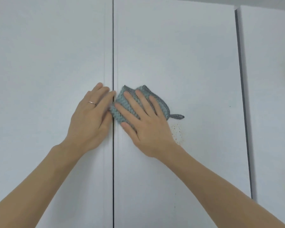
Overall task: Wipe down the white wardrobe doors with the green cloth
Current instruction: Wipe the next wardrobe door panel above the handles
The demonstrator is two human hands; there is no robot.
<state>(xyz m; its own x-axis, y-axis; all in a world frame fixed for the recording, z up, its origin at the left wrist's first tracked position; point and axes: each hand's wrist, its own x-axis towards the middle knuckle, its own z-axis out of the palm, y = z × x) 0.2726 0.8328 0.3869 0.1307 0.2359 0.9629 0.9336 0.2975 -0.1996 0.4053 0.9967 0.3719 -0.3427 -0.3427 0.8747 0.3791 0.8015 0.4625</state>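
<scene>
One head view, from the person's own eye line; faces the doors (171, 55) square-on, close, at arm's reach; tilted slightly upward.

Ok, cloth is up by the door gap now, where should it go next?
Probably slide the right hand and green cloth down and to the right, onto the brownish speckles just below the cloth's loop. They sit uncovered on the same door.

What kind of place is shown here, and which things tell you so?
Probably a room in a home, close up against a wardrobe. Tall flat white doors meet at a dark vertical gap, and the right hand presses a green cloth on one door.
</scene>
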